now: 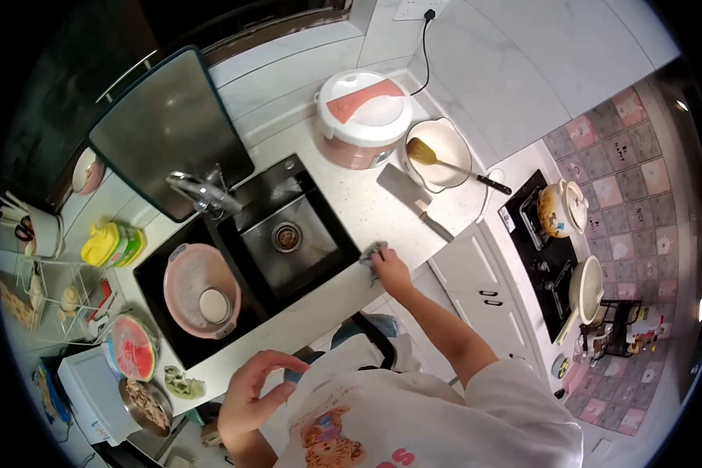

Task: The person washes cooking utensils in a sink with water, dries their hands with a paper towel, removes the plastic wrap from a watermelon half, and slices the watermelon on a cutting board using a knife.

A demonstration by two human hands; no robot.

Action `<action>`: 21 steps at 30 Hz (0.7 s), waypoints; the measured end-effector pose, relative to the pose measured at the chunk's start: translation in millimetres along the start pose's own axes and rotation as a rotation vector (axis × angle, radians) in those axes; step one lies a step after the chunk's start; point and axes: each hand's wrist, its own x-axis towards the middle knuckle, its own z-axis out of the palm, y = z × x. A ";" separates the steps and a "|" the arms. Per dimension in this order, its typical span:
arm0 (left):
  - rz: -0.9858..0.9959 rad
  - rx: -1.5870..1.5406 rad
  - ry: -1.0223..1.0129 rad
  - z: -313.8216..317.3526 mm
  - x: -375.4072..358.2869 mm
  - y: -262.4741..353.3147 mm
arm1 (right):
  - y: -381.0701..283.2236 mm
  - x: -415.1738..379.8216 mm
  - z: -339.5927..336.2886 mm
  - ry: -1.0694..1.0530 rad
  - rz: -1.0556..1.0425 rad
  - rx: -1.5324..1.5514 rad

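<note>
My right hand (390, 269) is closed on a crumpled grey cloth (372, 253), pressed to the white counter just right of the black sink (343, 234). My left hand (253, 390) hangs in front of the counter's near edge, holding nothing, its thumb and fingers apart. Nearest to the right hand lies a cleaver (407, 189) with a wooden handle, flat on the counter. Behind it a spatula (452, 166) rests across a white scalloped bowl (438, 131). In the left sink basin sits a pink tub (181, 292) with a small round container (214, 305) inside.
A pink-and-white rice cooker (363, 121) stands at the back. A metal faucet (207, 193) and a leaning board (171, 125) are behind the sink. Cut watermelon (135, 351) and a pan of meat (144, 405) sit at left. Pots, including a lidded one (561, 209), stand on the stove (534, 257).
</note>
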 end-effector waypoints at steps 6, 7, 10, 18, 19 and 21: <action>-0.145 -0.095 0.193 13.1 25.4 -4.6 | 123.4 29.2 -114.7 0.469 -0.045 -0.244; -0.170 -0.113 0.209 14.4 27.4 -7.3 | 122.9 34.2 -147.0 0.472 0.102 -0.147; -0.186 -0.079 0.226 20.6 36.1 -6.7 | 150.8 54.7 -171.5 0.560 0.331 -0.333; -0.152 -0.112 0.270 16.9 29.6 1.6 | 118.6 53.1 -76.2 0.189 0.185 -0.477; -0.140 -0.119 0.279 14.7 25.7 1.9 | 111.9 56.2 -74.8 0.152 0.197 -0.462; -0.125 -0.115 0.297 10.1 17.1 -1.3 | 97.2 54.8 -86.2 0.077 0.228 -0.439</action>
